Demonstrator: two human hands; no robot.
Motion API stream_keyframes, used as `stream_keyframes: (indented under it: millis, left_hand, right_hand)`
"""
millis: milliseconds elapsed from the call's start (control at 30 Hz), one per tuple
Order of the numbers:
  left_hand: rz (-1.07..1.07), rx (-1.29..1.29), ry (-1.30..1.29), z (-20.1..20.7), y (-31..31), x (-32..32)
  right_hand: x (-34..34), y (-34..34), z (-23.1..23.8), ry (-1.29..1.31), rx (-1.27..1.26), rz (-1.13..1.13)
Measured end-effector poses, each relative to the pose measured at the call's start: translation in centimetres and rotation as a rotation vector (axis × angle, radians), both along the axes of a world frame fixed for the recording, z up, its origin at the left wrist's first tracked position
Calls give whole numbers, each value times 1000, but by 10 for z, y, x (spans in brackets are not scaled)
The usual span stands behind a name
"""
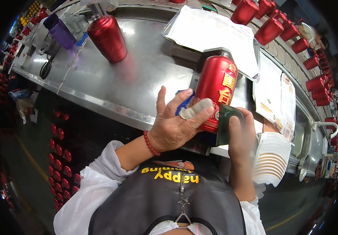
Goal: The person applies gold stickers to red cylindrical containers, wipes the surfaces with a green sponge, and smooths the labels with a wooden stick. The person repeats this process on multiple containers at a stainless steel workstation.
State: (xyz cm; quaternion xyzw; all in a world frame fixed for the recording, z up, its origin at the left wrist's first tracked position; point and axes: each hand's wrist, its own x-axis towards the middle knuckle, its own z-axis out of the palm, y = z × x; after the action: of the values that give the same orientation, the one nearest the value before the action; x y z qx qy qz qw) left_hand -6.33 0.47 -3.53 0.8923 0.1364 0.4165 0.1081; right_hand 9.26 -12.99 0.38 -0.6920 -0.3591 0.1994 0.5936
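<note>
The left hand (pixel 173 127), a white cover (pixel 197 109) on one finger, is at a shiny red bottle with gold writing (pixel 212 80). The right hand (pixel 240 135) holds a flat, dark green piece (pixel 224 124) near its bottom. Another red bottle (pixel 108 39) stands on the silver metal counter (pixel 149 51).

"What lies beneath and left of the grip?"
"A long, shiny stainless-steel worktable (pixel 149 58), pale glare on its top."
"Beyond, to the right?"
"A grey slatted conveyor (pixel 280 50); nearer, a steel sink (pixel 305 138) with a curved white tap (pixel 328 124)."
"Below?"
"Dark green floor (pixel 280 205); lower left, a yellow line (pixel 32 160)."
</note>
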Motion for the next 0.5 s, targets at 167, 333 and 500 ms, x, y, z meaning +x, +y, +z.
stream_keyframes:
  millis: [167,333,500]
  left_hand:
    - [28,-248,128,-10,5,-17]
    - [58,132,-7,3,8,-5]
    - [40,-151,41,-2,-3,-8]
  right_hand:
    - [-1,-4,1,111,6,-9]
    - [-6,-3,3,218,29,-17]
    - [-6,-3,0,113,5,-2]
